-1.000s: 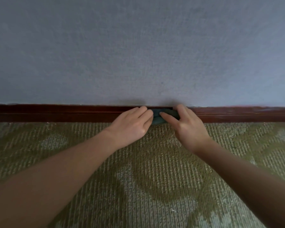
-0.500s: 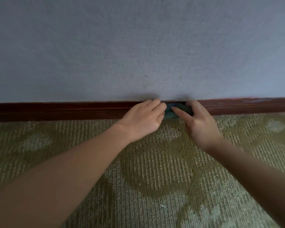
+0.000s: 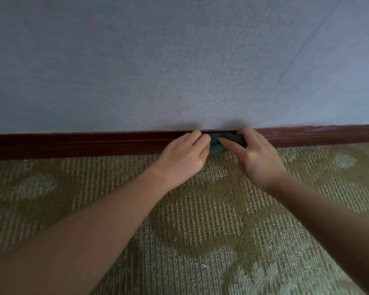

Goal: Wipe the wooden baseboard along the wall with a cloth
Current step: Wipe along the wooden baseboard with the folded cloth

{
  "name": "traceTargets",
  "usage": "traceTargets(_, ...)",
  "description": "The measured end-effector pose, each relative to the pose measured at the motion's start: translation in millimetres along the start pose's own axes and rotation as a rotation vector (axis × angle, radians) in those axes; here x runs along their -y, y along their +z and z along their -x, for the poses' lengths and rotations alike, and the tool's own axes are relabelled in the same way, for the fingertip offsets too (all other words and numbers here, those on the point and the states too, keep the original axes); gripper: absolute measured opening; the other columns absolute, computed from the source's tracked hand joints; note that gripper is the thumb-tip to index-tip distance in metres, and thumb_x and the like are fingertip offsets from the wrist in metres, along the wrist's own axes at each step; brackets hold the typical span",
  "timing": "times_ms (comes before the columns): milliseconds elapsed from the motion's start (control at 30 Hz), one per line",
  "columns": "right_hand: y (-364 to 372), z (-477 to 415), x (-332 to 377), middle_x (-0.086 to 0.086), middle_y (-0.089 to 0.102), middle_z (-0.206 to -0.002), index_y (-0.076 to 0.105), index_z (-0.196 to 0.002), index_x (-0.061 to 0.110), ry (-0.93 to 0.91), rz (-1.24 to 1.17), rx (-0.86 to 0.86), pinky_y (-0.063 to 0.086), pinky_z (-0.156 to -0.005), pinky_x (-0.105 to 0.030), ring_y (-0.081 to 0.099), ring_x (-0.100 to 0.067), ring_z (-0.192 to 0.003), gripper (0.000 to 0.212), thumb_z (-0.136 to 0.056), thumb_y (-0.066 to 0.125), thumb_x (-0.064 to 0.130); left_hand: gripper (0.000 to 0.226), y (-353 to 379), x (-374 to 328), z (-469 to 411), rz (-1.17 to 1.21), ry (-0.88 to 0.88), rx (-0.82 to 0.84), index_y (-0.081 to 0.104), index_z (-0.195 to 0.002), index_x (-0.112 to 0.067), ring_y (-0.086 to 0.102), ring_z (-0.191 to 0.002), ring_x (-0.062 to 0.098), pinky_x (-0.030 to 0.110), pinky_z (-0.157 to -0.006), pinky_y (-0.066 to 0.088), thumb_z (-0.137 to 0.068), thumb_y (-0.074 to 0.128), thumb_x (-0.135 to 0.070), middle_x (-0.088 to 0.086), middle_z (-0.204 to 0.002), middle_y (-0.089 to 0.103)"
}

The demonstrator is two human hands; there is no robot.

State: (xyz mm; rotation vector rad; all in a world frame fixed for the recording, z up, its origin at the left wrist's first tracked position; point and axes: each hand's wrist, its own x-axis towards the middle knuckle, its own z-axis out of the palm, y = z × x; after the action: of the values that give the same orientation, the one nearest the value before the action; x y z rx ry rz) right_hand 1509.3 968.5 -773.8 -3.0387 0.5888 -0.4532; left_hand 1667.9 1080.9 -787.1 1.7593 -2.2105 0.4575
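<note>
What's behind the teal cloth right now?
The dark wooden baseboard sits directly behind the teal cloth, with the grey wall above it. The left hand and right hand press the cloth there, hiding that stretch of wood.

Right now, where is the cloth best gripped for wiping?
Grip the bunched teal cloth at its two ends, coming from the carpet side. It lies wadded lengthwise against the baseboard, as the left hand and right hand show.
</note>
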Motion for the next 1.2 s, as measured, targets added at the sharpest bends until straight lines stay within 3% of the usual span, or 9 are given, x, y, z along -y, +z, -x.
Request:
traceTargets(67, -4.0, 2.7, -6.9, -0.025, 0.054, -0.081, 0.067, -0.109, 0.003, -0.009, 0.020, 0.001, 0.050, -0.051, -0.041, 0.055, -0.038, -0.065, 0.037, -0.078, 0.045, 0.002, 0.018, 3.0, -4.7, -5.9, 0.007, -0.009, -0.017, 0.070, -0.087, 0.008, 0.060, -0.071, 0.024, 0.027, -0.058, 0.050, -0.070, 0.071, 0.007, 0.012, -0.079, 0.064)
traceTargets(233, -6.4, 9.6, -16.7, -0.027, 0.056, -0.085, 0.067, -0.107, 0.000, 0.037, 0.041, 0.020, 0.051, -0.054, -0.043, 0.057, -0.040, -0.070, 0.045, -0.065, 0.067, -0.016, 0.020, 6.9, -13.1, -16.7, 0.007, -0.007, -0.001, 0.070, -0.088, 0.004, 0.060, -0.076, 0.022, 0.027, -0.064, 0.052, -0.068, 0.072, 0.005, 0.009, -0.084, 0.064)
traceTargets(400, -1.4, 10.0, -14.1, -0.029, 0.057, -0.091, 0.067, -0.107, 0.000, 0.088, -0.001, 0.032, 0.054, -0.058, -0.049, 0.058, -0.043, -0.080, 0.049, -0.063, 0.067, -0.021, 0.018, 3.9, -12.8, -17.4, 0.021, -0.021, 0.017, 0.071, -0.086, 0.002, 0.060, -0.075, 0.019, 0.024, -0.064, 0.049, -0.069, 0.074, 0.001, 0.007, -0.084, 0.064)
traceTargets(1200, -0.9, 11.8, -18.1, -0.028, 0.057, -0.090, 0.068, -0.107, 0.001, 0.066, 0.000, 0.029, 0.054, -0.056, -0.045, 0.059, -0.041, -0.078, 0.050, -0.063, 0.069, -0.021, 0.025, 11.2, -17.0, -15.2, 0.081, -0.088, -0.021, 0.070, -0.088, 0.005, 0.060, -0.073, 0.021, 0.025, -0.062, 0.050, -0.064, 0.077, 0.004, 0.009, -0.082, 0.064)
